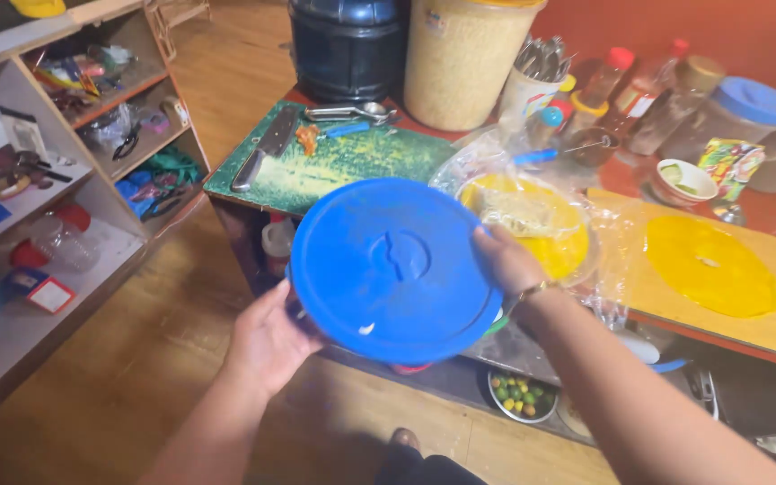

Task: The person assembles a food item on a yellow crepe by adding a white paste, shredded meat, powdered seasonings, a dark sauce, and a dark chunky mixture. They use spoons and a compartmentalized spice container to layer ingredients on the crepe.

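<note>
I hold a round blue plastic lid (392, 269) tilted toward me, in front of a low red table (765, 211). My left hand (267, 341) grips its lower left rim from beneath. My right hand (505, 260) holds its right rim, a thin bracelet on that wrist. Just behind the lid sits a yellow plate (554, 242) with a pale heap of food under a clear plastic bag (532, 193).
A green cutting board (343, 162) carries a cleaver (267, 148) and spoons. A wooden board (765, 314) bears a flat yellow disc (711, 265). Jars, bottles, a dark barrel (348, 45) and a big tub stand behind. Cluttered shelves (56, 162) line the left. A bowl of small fruits (521, 395) sits below.
</note>
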